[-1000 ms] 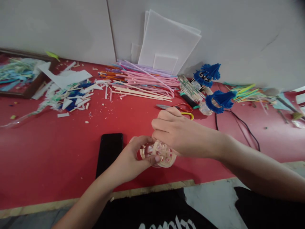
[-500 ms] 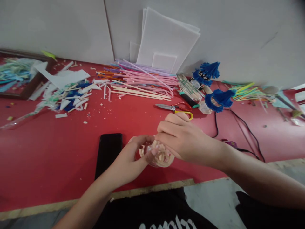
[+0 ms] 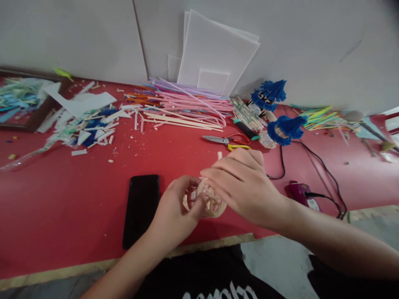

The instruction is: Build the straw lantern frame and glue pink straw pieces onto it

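My left hand (image 3: 177, 207) grips a small round openwork piece (image 3: 212, 207) of cream strips from its left side, thumb over the front. Pinkish bits show between the strips. Against the upper right of its rim, my right hand (image 3: 243, 178) is closed, palm down. The end of a pale stick (image 3: 220, 155) pokes out above the right fingers; the rest of it is hidden under the hand. Just beyond that hand lie scissors (image 3: 222, 140) with red and yellow handles. A black phone (image 3: 141, 211) rests on the table to the left of my left hand.
Pink, purple and cream sticks (image 3: 187, 104) lie in a bundle along the wall on the red table (image 3: 62, 199). White sheets (image 3: 215, 45) lean behind them. Paper scraps (image 3: 93, 124) are heaped at left. Blue fringed pieces (image 3: 286, 129) stand at right, near a purple corded device (image 3: 301, 193).
My right hand has shifted slightly right and down, and a pale stick end now shows above it. The round piece has turned a little in my left hand.
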Demonstrator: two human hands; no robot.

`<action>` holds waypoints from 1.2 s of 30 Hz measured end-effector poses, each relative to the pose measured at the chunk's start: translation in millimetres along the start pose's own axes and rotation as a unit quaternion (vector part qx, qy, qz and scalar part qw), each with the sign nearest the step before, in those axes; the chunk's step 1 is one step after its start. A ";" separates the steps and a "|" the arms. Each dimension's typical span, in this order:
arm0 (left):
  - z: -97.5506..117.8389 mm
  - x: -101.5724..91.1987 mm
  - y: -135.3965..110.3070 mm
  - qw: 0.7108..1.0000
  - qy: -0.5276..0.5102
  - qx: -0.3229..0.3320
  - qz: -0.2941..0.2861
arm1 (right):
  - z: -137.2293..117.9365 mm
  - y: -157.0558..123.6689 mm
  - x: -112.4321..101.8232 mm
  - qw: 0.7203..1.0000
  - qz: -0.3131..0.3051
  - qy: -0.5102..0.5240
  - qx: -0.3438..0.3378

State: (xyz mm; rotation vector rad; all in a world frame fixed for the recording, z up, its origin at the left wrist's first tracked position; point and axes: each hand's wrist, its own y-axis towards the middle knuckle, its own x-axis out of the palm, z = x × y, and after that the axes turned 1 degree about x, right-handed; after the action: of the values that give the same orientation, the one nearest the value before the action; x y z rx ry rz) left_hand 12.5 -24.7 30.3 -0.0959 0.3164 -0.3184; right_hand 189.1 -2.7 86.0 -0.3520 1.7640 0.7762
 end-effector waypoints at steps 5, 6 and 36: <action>2.2 -0.5 -3.7 1.000 -0.006 -0.007 -0.014 | -4.1 -6.9 4.3 0.998 0.020 0.055 0.036; 2.6 -0.8 -4.7 1.000 -0.008 -0.010 -0.016 | -4.2 -7.4 5.8 0.996 0.021 0.078 0.043; -8.9 -17.0 11.1 0.993 -0.099 -0.057 0.010 | -1.3 -17.5 33.2 0.811 -0.012 0.488 0.322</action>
State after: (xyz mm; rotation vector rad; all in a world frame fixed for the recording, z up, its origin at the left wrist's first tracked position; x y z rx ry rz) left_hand -2.4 -9.1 25.2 -0.2344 0.1383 -0.2685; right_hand 187.4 -11.8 49.6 -0.3204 2.8397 -0.1526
